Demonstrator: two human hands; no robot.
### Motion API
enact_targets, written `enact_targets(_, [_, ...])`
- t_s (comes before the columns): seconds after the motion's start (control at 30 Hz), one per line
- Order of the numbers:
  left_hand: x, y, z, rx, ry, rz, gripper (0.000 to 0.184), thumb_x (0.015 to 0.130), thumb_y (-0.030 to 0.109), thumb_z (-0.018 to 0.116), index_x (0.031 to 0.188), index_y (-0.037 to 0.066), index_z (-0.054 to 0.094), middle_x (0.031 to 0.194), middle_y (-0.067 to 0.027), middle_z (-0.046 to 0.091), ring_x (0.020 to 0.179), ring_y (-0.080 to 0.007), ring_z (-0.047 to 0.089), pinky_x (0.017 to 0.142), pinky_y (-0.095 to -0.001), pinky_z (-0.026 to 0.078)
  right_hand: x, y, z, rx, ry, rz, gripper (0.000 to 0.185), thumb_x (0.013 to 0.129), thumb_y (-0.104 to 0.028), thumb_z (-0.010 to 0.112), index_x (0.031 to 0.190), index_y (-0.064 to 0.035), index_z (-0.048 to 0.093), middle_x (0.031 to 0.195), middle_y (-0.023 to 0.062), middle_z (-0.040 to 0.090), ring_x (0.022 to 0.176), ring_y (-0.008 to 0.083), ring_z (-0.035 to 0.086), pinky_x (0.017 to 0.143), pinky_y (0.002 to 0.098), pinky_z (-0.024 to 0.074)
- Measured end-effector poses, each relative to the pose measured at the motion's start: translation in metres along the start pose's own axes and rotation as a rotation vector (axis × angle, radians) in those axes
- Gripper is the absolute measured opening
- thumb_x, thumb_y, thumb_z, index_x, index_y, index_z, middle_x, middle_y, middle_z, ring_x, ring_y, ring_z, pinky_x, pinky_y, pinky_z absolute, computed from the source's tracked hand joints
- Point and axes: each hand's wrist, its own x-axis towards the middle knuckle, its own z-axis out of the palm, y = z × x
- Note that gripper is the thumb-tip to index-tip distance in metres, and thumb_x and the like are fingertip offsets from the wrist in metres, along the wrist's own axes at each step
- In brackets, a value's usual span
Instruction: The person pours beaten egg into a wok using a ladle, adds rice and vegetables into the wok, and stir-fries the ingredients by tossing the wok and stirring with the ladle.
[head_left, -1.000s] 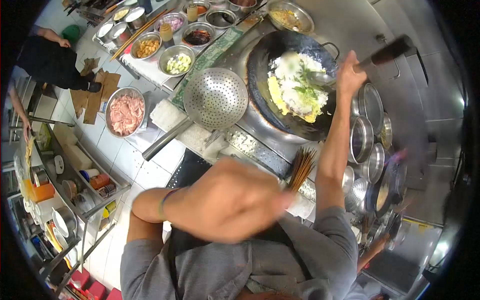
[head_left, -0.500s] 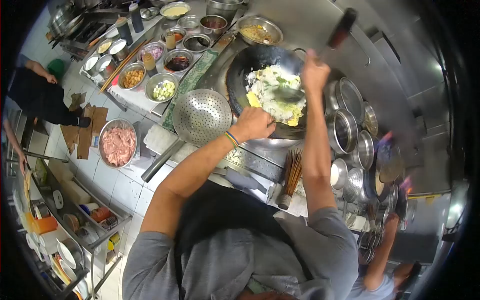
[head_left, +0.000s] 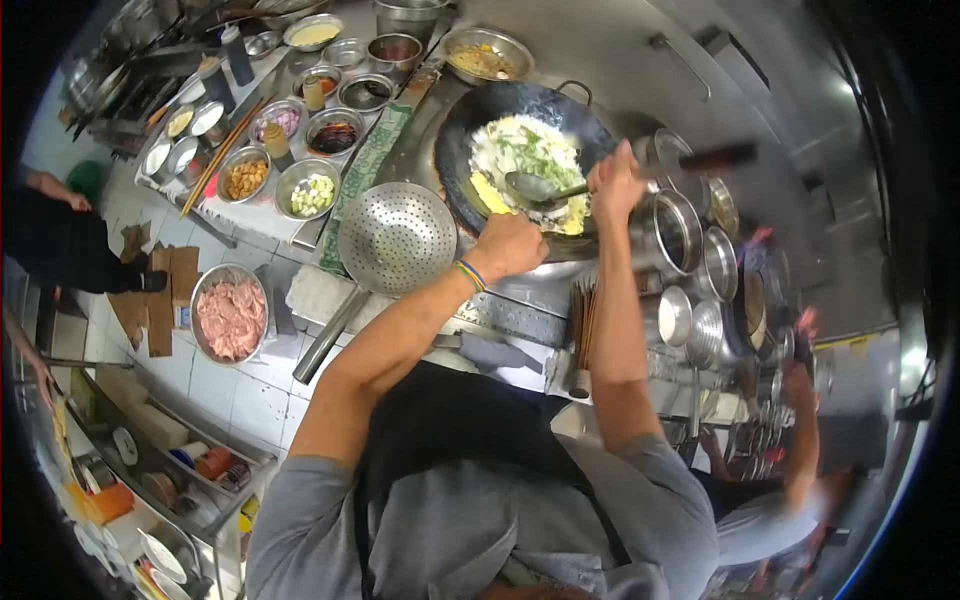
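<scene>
A black wok holds white rice with yellow egg and green leafy pieces. My right hand is closed round the handle of a metal ladle, whose bowl rests in the rice. At the wok's near edge is my left hand, its fingers curled on the rim; a cloth or anything else under them is hidden. Just left of it lies a perforated strainer. A bamboo brush stands below the wok, beside my right forearm.
Bowls of ingredients, among them green pieces, and squeeze bottles fill the counter at upper left. A bowl of raw meat is lower left. Metal pots stand on the right. Other people work at far left and lower right.
My left hand, raised over my body a second ago, has come down to the wok's near edge. The ladle has shifted left within the rice, and the whole view has turned somewhat.
</scene>
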Motion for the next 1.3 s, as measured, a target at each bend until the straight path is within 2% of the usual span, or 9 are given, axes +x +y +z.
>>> enact_targets(0.2, [-0.04, 0.053, -0.078, -0.102, 0.113, 0.262, 0.037, 0.083, 0.029, 0.058, 0.056, 0.006, 0.067, 0.057, -0.0173, 0.063, 0.052, -0.0339, 0.064, 0.056, -0.0467, 0.052, -0.012, -0.106, 0.048, -0.187, -0.058, 0.295, 0.042, 0.101, -0.031, 0.058, 0.067, -0.0151, 0.038, 0.048, -0.0042, 0.028, 0.035, 0.0082, 0.025, 0.035, 0.0289, 0.0205])
enact_targets(0.4, [-0.04, 0.006, 0.001, -0.064, 0.133, 0.101, 0.034, 0.083, 0.026, 0.059, 0.056, 0.007, 0.067, 0.058, -0.0182, 0.062, 0.053, -0.0374, 0.064, 0.055, -0.0504, 0.051, -0.007, -0.035, 0.027, -0.053, -0.026, -0.032, 0.041, 0.101, -0.026, 0.057, 0.067, -0.0134, 0.038, 0.048, -0.0028, 0.028, 0.036, 0.0094, 0.025, 0.036, 0.0303, 0.0221])
enact_targets(0.7, [-0.004, -0.013, 0.012, -0.085, 0.166, 0.008, 0.031, 0.081, 0.027, 0.06, 0.059, 0.006, 0.069, 0.062, -0.0196, 0.065, 0.06, -0.0376, 0.066, 0.061, -0.0481, 0.053, 0.003, -0.118, 0.011, 0.07, 0.062, -0.559, 0.043, 0.101, -0.025, 0.057, 0.062, -0.013, 0.043, 0.051, -0.0013, 0.039, 0.04, 0.0092, 0.036, 0.038, 0.0266, 0.031])
enact_targets(0.73, [-0.003, -0.016, 0.014, -0.068, 0.149, 0.031, 0.032, 0.081, 0.028, 0.059, 0.059, 0.006, 0.069, 0.062, -0.0194, 0.065, 0.06, -0.0377, 0.066, 0.061, -0.0483, 0.052, 0.015, -0.081, 0.008, -0.133, 0.32, -0.584, 0.04, 0.102, -0.024, 0.053, 0.064, -0.0115, 0.047, 0.054, -0.0009, 0.042, 0.043, 0.0097, 0.04, 0.04, 0.0262, 0.0333])
enact_targets(0.83, [-0.002, -0.018, 0.01, -0.04, 0.132, 0.029, 0.034, 0.082, 0.03, 0.059, 0.061, 0.006, 0.069, 0.064, -0.0192, 0.066, 0.063, -0.0375, 0.066, 0.064, -0.0491, 0.052, 0.047, 0.058, -0.025, -0.08, -0.011, -0.064, 0.035, 0.098, -0.022, 0.059, 0.066, -0.0111, 0.048, 0.058, -0.0046, 0.044, 0.052, 0.0073, 0.043, 0.045, 0.0241, 0.0341])
enact_targets(0.97, [-0.005, -0.02, 0.015, -0.097, 0.127, 0.018, 0.037, 0.085, 0.032, 0.058, 0.062, 0.006, 0.07, 0.066, -0.0182, 0.067, 0.065, -0.0377, 0.067, 0.068, -0.0505, 0.052, 0.024, -0.049, 0.035, -0.195, 0.088, -0.148, 0.046, 0.099, -0.027, 0.061, 0.06, -0.0105, 0.044, 0.053, -0.0065, 0.041, 0.045, 0.0044, 0.038, 0.042, 0.0242, 0.0303])
enact_targets(1.07, [-0.004, -0.021, 0.017, -0.117, 0.149, 0.027, 0.038, 0.086, 0.033, 0.058, 0.061, 0.006, 0.07, 0.064, -0.0183, 0.066, 0.062, -0.0381, 0.066, 0.064, -0.0499, 0.052, 0.014, 0.003, 0.035, 0.069, 0.029, -0.382, 0.035, 0.099, -0.023, 0.062, 0.067, -0.0102, 0.053, 0.052, -0.0051, 0.044, 0.044, 0.0052, 0.04, 0.04, 0.0239, 0.0319])
enact_targets(1.2, [-0.008, -0.024, 0.006, -0.215, 0.135, 0.067, 0.042, 0.087, 0.034, 0.06, 0.057, 0.004, 0.064, 0.06, -0.0182, 0.061, 0.058, -0.0382, 0.063, 0.058, -0.0487, 0.05, 0.029, -0.018, 0.06, -0.363, -0.075, 0.001, 0.041, 0.099, -0.023, 0.059, 0.062, -0.0088, 0.05, 0.052, -0.0042, 0.048, 0.043, 0.006, 0.04, 0.04, 0.025, 0.0293])
enact_targets(1.3, [-0.005, -0.032, 0.005, -0.341, 0.109, 0.09, 0.046, 0.089, 0.034, 0.06, 0.055, 0.003, 0.059, 0.057, -0.0173, 0.059, 0.056, -0.0397, 0.06, 0.057, -0.0511, 0.047, 0.031, -0.019, 0.047, -0.141, 0.006, -0.254, 0.043, 0.1, -0.025, 0.057, 0.061, -0.0111, 0.045, 0.051, -0.0047, 0.044, 0.043, 0.0058, 0.039, 0.039, 0.0249, 0.0277])
